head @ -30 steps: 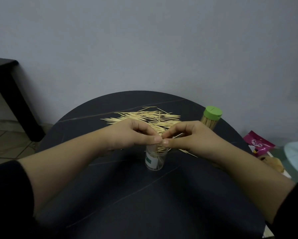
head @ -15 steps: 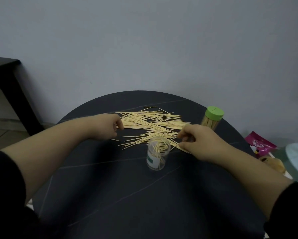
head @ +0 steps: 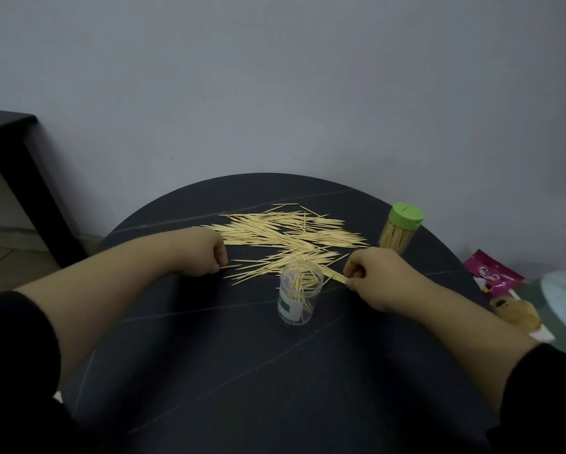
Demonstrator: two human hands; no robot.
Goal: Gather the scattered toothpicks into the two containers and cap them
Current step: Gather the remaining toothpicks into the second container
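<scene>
on the table [head: 242, 371], the left hand [head: 206, 253] pinches one toothpick [head: 231, 266] and the right hand [head: 380, 276] pinches a small bundle [head: 335, 275] beside the uncapped clear container [head: 299, 296]. scattered toothpicks [head: 285, 231] lie just behind it; square each bunch upright before dropping it in.

Round dark table [head: 275, 371]: toothpick pile [head: 285, 234], open clear container [head: 299, 296], green-capped container [head: 401, 229].

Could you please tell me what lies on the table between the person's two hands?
In the head view, toothpicks lie between the left hand and the right hand; the uncapped clear container stands there too, slightly nearer the camera.
</scene>
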